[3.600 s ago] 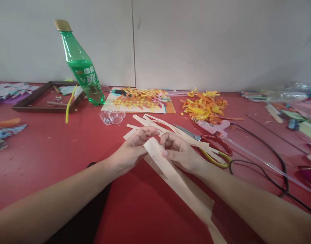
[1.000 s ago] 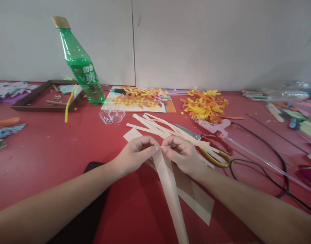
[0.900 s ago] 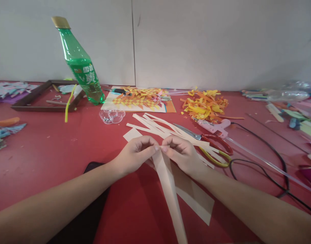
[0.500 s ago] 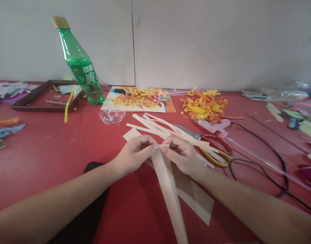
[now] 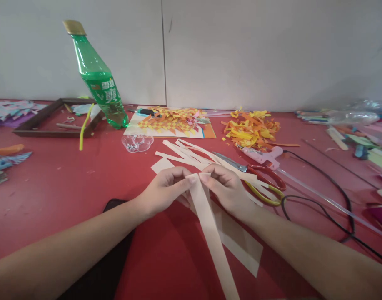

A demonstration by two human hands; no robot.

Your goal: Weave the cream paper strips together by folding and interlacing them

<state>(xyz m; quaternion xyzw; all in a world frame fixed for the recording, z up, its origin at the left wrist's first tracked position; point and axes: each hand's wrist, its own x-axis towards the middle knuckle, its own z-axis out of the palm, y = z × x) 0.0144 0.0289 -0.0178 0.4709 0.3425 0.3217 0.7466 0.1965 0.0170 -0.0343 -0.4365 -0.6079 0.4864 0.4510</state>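
Note:
A long cream paper strip [image 5: 211, 229] runs from my fingertips down toward the bottom edge of the view. Its top end is pinched between thumb and fingers of my left hand [image 5: 168, 187]. My right hand [image 5: 225, 186] pinches cream paper right beside it; whether this is the same strip or a second layer I cannot tell. Beneath the hands a wider cream paper piece [image 5: 240, 241] lies on the red table. Behind them are several loose cut strips [image 5: 181, 152] and scissors [image 5: 268, 173] with red and yellow handles, partly covered by strips.
A green bottle [image 5: 100, 79] stands back left beside a dark frame [image 5: 53, 134]. Orange and yellow scraps [image 5: 253, 127] lie behind a pink glue gun [image 5: 262, 156] with a black cord [image 5: 343, 196]. A clear bead tray [image 5: 137, 143] sits mid-table. A black object [image 5: 100, 258] lies under my left forearm.
The pinched top of the strip has tilted up slightly, and its lower end has swung to the right. My right hand has risen a little; both hands keep their pinch.

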